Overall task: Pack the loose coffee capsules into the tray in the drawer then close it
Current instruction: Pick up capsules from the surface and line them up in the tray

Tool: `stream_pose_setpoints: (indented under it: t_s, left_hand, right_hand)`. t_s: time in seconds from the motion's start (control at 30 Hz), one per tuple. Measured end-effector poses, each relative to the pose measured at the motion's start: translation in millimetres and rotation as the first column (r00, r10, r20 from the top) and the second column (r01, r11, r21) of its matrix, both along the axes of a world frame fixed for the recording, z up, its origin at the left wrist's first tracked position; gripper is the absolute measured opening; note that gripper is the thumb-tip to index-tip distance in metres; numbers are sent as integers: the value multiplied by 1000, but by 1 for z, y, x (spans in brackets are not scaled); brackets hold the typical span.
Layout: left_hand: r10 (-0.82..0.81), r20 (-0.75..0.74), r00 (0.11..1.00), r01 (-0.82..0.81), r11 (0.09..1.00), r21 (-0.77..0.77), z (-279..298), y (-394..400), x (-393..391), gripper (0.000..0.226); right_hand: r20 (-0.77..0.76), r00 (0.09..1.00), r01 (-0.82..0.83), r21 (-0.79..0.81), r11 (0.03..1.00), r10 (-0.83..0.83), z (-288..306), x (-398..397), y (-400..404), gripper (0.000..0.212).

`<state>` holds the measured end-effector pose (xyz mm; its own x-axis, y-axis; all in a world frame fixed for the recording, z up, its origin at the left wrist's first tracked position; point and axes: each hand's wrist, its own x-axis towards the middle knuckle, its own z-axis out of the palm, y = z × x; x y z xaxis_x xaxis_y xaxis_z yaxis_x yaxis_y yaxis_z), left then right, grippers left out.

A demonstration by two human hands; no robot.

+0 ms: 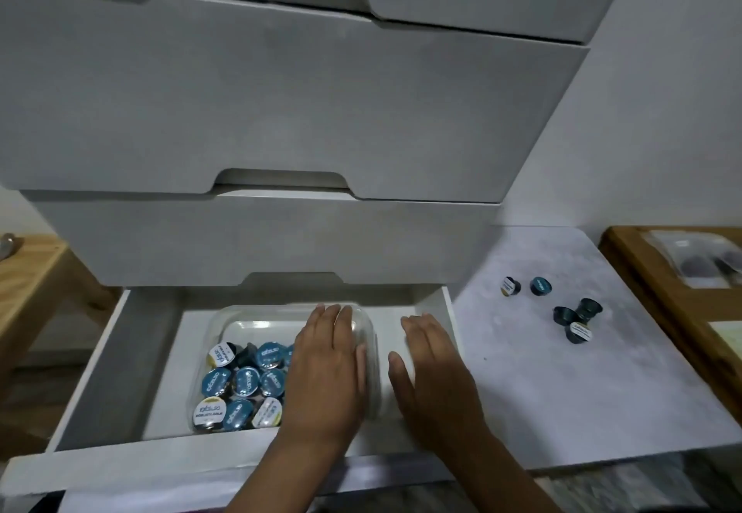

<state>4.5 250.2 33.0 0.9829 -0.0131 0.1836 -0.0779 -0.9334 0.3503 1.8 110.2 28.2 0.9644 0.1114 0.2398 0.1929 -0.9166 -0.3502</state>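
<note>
A clear plastic tray [241,321] sits in the open bottom drawer [98,368], its near half filled with several blue and white-lidded coffee capsules [245,382]. My left hand [327,368] lies flat over the tray's right side with straight fingers. My right hand [431,368] hovers open just right of the tray, above the drawer floor, holding nothing. Several loose capsules lie on the grey surface to the right: a pair [524,287] farther back and a cluster of three [578,317] nearer.
Shut grey drawers [281,111] stack above the open one. A wooden tray [682,271] with a plastic bag stands at the far right. A wooden shelf [28,271] is at the left. The drawer's white front edge [120,468] is close to me.
</note>
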Motion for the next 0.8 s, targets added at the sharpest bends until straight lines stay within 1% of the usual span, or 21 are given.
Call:
stream_pose_setpoints:
  t_s: [0.03,0.2,0.27,0.33,0.47,0.57,0.7,0.8]
  left_hand:
    - [-13,23,1000,13,1000,-14,2,-11,-2,49]
    - [-70,39,997,74,991,-114,14,-88,-9,50]
    - [-104,-24,994,98,981,-164,22,-131,-12,52]
    - [-125,-55,991,111,971,-211,23,-174,-16,54]
    - [-170,-108,979,142,964,-224,4,-245,-20,54]
    - [-182,-183,966,146,970,-193,-18,-282,-25,54]
    - [-186,-219,958,142,969,-201,-36,-306,-19,53]
    - [-203,-269,942,151,968,-201,-45,-317,0,51]
  right_hand:
    - [4,1000,1,5,1000,-1,3,-1,-11,48]
    - [43,999,2,29,1000,-3,18,-4,-84,46]
    - [35,999,23,24,999,-24,17,-6,-124,47]
    - [24,998,53,13,999,-53,15,-8,-165,47]
    - [-13,994,111,-6,994,-111,1,-12,-241,49]
    - [-70,987,142,-42,989,-145,-18,-18,-286,50]
    - [-252,953,156,-64,986,-167,-34,-19,-325,52]
    - [-302,939,165,-22,986,-164,-42,-6,-340,52]
